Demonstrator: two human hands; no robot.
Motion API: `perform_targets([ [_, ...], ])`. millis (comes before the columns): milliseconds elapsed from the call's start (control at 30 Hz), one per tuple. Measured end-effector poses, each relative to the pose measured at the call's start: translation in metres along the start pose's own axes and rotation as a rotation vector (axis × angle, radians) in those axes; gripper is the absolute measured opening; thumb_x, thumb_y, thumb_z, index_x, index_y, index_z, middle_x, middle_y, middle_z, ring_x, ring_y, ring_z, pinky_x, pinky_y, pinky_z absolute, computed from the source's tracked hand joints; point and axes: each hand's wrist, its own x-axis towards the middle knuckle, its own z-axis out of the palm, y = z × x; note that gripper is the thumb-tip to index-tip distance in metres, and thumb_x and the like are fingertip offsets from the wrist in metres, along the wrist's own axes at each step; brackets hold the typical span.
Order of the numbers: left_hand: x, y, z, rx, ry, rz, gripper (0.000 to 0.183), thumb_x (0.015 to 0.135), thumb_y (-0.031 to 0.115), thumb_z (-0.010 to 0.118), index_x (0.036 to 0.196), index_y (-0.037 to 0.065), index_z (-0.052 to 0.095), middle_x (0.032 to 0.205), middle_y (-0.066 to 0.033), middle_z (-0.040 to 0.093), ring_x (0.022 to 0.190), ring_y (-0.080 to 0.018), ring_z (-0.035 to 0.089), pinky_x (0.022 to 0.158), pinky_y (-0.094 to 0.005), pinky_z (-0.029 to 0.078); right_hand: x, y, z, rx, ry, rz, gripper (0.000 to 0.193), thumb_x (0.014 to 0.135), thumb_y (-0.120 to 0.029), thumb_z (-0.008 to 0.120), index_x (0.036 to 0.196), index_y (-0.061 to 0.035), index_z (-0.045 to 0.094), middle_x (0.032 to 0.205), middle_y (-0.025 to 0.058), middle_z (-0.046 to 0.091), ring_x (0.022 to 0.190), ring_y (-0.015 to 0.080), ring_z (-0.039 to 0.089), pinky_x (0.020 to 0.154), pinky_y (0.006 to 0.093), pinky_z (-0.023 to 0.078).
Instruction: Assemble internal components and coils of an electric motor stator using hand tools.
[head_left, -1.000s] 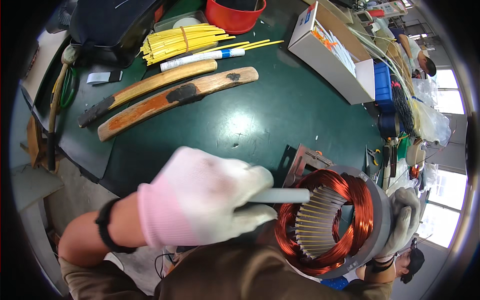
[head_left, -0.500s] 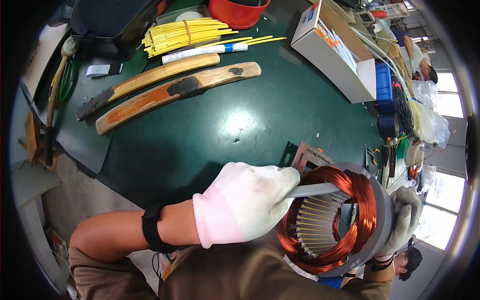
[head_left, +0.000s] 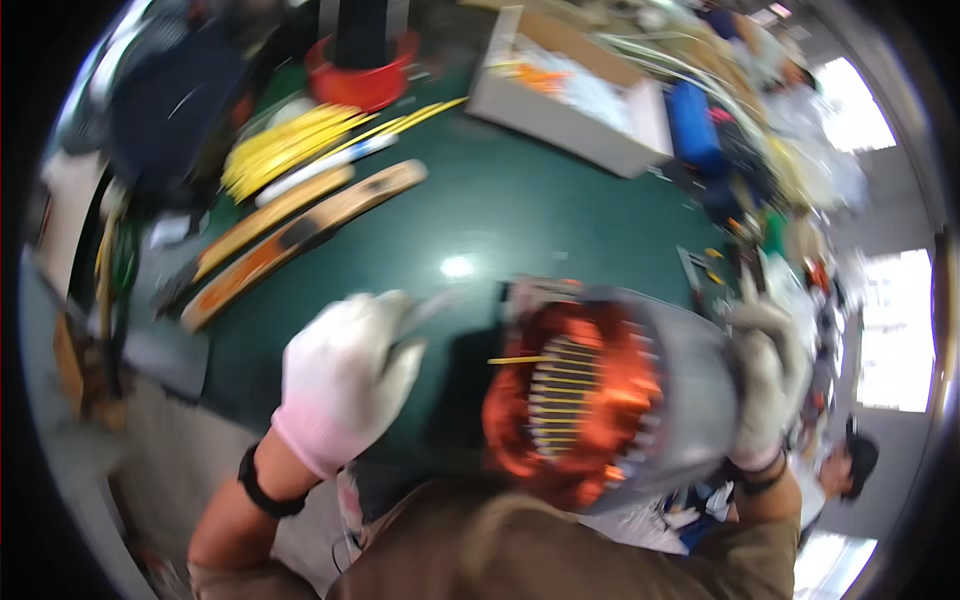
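Note:
A motor stator [head_left: 690,385] with a grey housing sits tilted at the table's near edge, its copper winding [head_left: 620,400] facing left. Yellow strips line the slots inside the bore, and one yellow strip [head_left: 508,360] pokes out to the left. My right hand [head_left: 768,375], in a white glove, is closed around the housing's far right end. Apart from the winding, to its left, my gloved left hand [head_left: 345,375] grips a flat grey bar [head_left: 432,310], smeared by motion. A rusty metal block [head_left: 535,292] partly shows behind the winding.
Two wooden beaters [head_left: 300,235] lie at the left beside a bundle of yellow strips [head_left: 285,145]. Behind are a red bowl [head_left: 362,85] and an open white carton [head_left: 570,110]. Pliers [head_left: 708,270] lie to the right; people work beyond.
My left hand has drawn the grey bar leftward, off the winding. The stator now shows more of its side, and one yellow strip sticks out. The whole view has shifted.

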Motion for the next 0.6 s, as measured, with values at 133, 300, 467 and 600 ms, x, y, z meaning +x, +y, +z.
perform_targets([
  [133, -0.01, 0.023, 0.001, -0.07, -0.003, 0.035, 0.028, 0.081, 0.0, 0.072, 0.108, -0.002, 0.067, 0.092, -0.0172, 0.065, 0.085, -0.036, 0.065, 0.081, -0.039, 0.053, 0.028, 0.022, -0.019, 0.152, -0.019, -0.197, 0.028, 0.097, -0.012, 0.056, 0.114, 0.0034, 0.071, 0.089, 0.0057, 0.066, 0.073, 0.0113, 0.059, 0.072, 0.0263, 0.051],
  [300, -0.017, 0.038, 0.037, -0.587, -0.214, -0.206, 0.012, 0.092, 0.0, 0.063, 0.102, -0.006, 0.066, 0.084, -0.0085, 0.062, 0.078, -0.0169, 0.056, 0.077, -0.0313, 0.048, 0.009, 0.101, -0.121, 0.284, 0.367, 0.109, 0.027, 0.103, -0.02, 0.056, 0.115, -0.0002, 0.07, 0.091, -0.0004, 0.063, 0.075, 0.0052, 0.055, 0.065, 0.0213, 0.045],
  [467, -0.02, 0.029, 0.058, -0.918, -0.131, -0.283, 0.015, 0.094, 0.004, 0.062, 0.106, -0.004, 0.064, 0.094, 0.0006, 0.067, 0.084, -0.0088, 0.056, 0.077, -0.0257, 0.048, -0.054, 0.232, -0.152, -0.439, 0.308, 0.127, 0.028, 0.093, -0.023, 0.064, 0.111, -0.0027, 0.07, 0.1, 0.0202, 0.071, 0.095, 0.0369, 0.07, 0.085, 0.0439, 0.053],
  [600, -0.026, 0.044, 0.067, -0.976, 0.004, -0.245, 0.015, 0.098, 0.01, 0.058, 0.108, 0.0, 0.063, 0.088, 0.0032, 0.062, 0.079, -0.0049, 0.055, 0.069, -0.0223, 0.045, -0.086, 0.261, -0.141, -0.887, 0.118, 0.548, 0.027, 0.094, -0.027, 0.063, 0.11, -0.0062, 0.07, 0.103, 0.0213, 0.073, 0.1, 0.0394, 0.07, 0.088, 0.0491, 0.056],
])
